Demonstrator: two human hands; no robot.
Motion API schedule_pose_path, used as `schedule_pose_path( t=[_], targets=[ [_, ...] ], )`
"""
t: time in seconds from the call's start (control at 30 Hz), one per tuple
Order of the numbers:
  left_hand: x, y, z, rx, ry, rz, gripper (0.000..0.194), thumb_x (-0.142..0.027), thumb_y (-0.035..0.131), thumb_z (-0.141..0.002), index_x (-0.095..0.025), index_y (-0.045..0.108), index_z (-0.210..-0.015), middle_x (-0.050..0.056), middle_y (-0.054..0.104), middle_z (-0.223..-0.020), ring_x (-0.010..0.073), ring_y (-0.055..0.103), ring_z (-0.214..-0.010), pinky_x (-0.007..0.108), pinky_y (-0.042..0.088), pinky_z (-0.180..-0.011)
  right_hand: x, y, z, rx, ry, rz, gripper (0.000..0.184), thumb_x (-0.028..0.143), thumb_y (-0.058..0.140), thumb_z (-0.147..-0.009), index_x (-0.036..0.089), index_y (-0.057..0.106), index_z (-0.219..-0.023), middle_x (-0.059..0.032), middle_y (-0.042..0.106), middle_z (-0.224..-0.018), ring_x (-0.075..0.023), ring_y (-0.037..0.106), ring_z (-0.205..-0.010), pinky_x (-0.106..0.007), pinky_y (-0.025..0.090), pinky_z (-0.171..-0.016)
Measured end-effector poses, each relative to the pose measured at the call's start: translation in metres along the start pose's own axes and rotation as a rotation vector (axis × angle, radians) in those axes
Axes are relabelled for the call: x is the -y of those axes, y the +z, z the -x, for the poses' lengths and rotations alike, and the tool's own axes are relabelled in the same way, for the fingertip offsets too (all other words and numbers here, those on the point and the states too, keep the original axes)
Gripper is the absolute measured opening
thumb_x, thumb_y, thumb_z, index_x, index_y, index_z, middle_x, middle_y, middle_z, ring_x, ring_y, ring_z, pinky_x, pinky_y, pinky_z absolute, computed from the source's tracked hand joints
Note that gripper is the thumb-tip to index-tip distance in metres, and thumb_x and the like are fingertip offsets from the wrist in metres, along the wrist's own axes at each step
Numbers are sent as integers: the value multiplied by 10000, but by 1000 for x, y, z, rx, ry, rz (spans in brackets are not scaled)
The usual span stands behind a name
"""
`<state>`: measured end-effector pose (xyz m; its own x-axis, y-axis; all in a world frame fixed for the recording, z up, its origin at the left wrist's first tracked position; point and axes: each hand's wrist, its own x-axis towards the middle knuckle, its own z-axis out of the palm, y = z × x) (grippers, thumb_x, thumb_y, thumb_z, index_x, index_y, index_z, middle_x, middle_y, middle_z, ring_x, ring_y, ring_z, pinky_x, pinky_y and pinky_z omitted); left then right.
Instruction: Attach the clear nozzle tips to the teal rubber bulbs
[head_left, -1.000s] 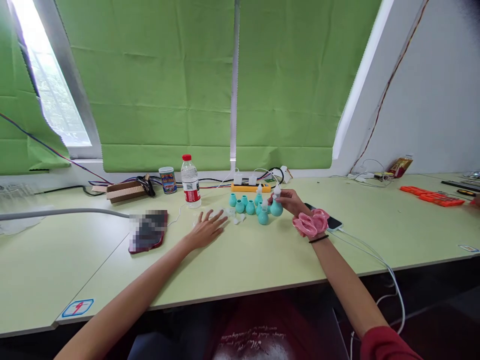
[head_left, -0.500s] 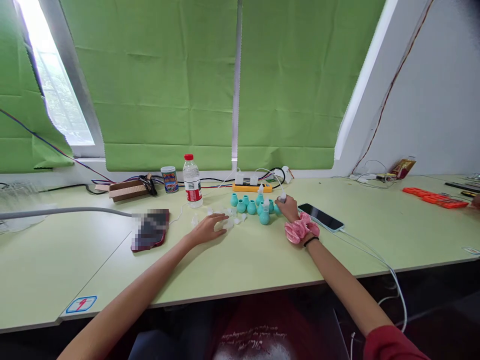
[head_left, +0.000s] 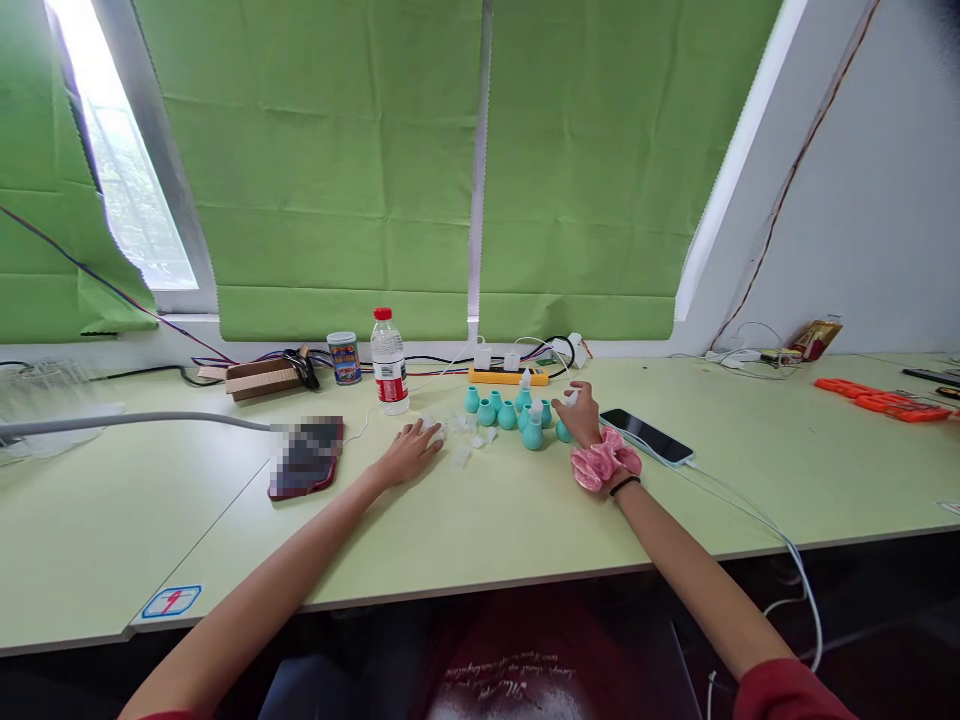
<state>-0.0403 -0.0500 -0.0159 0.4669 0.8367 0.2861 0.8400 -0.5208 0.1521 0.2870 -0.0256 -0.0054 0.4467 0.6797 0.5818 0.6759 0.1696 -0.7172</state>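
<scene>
Several small teal bulb-shaped bottles [head_left: 508, 414] stand in a cluster on the pale green table [head_left: 525, 510]. My right hand [head_left: 577, 414] is closed round one teal bottle with a white tip at the right end of the cluster; a pink scrunchie [head_left: 604, 462] sits on that wrist. My left hand [head_left: 411, 448] rests palm down among small clear caps [head_left: 460, 455] left of the bottles, its fingers curled on one of them.
A water bottle [head_left: 390, 362], a printed can [head_left: 345, 358] and a cardboard box [head_left: 262, 379] stand at the back. A yellow power strip [head_left: 508, 375] lies behind the bottles, a phone [head_left: 646, 435] on a cable to the right, a dark pouch [head_left: 307, 457] to the left.
My right hand lowered the teal bottle onto the table at the right end of the cluster. My left hand drew in, its fingers curling over the clear caps.
</scene>
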Motion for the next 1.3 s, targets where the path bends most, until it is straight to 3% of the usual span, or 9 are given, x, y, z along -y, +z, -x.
schedule_pose_path(
  t=[0.2,0.4,0.47,0.53,0.6,0.7,0.8,0.97,1.3],
  targets=[
    [-6,3,-6,-65,12,65,439,-380,226,-874,-202,340,-1259,111,307,-1331,223,252,-1226,380,247,-971,16,-3,2,-180,-134,-61,388,305,481,-633,159,367,-974,-98,474,-983,-206,457,-917,-356,383,-779],
    [-1,12,-16,-184,-146,94,494,-459,215,-854,-231,284,-1287,132,167,-1383,346,179,-1225,553,175,-920,43,-13,22,-339,-513,-106,380,285,459,-702,169,331,-1040,-125,346,-1147,-244,311,-1121,-453,254,-922],
    [2,14,-22,-171,-169,110,509,-503,244,-832,-268,292,-1281,127,183,-1382,383,196,-1208,601,169,-880,59,-10,41,-221,-728,-105,428,287,480,-707,178,315,-1087,-135,319,-1172,-269,301,-1126,-482,248,-916],
    [4,15,-28,-143,-163,133,506,-523,256,-821,-296,306,-1270,120,229,-1369,387,237,-1191,623,178,-854,75,-1,63,160,-912,-36,504,297,498,-711,184,299,-1160,-145,284,-1235,-295,270,-1144,-488,226,-929],
    [6,14,-33,-111,-119,164,489,-514,259,-825,-296,335,-1255,107,294,-1344,359,282,-1181,607,201,-862,88,13,83,351,-1003,7,512,334,570,-665,261,387,-1138,-71,373,-1223,-274,340,-1105,-410,282,-924],
    [7,10,-37,-73,5,224,449,-448,262,-844,-245,410,-1216,70,420,-1272,261,350,-1167,463,260,-934,96,36,97,626,-900,126,627,424,587,-648,224,372,-1203,-90,343,-1268,-306,343,-1092,-406,316,-887],
    [6,6,-37,-91,90,280,454,-366,189,-872,-173,445,-1194,63,483,-1215,186,406,-1133,327,294,-950,93,52,97,671,-794,173,654,458,559,-677,162,361,-1226,-139,334,-1271,-336,342,-1075,-424,322,-854],
    [7,7,-41,-133,110,311,430,-327,203,-877,-186,380,-1242,48,371,-1312,192,304,-1208,353,245,-979,92,63,93,692,-788,189,591,485,533,-698,159,420,-1178,-143,346,-1271,-334,324,-1095,-438,288,-876],
    [7,14,-43,-113,68,276,245,-270,432,-839,-131,513,-1024,75,537,-1030,185,529,-911,379,435,-788,89,70,96,732,-825,146,191,268,481,-776,152,570,-899,-76,580,-934,-213,460,-967,-382,325,-869]
  ],
)
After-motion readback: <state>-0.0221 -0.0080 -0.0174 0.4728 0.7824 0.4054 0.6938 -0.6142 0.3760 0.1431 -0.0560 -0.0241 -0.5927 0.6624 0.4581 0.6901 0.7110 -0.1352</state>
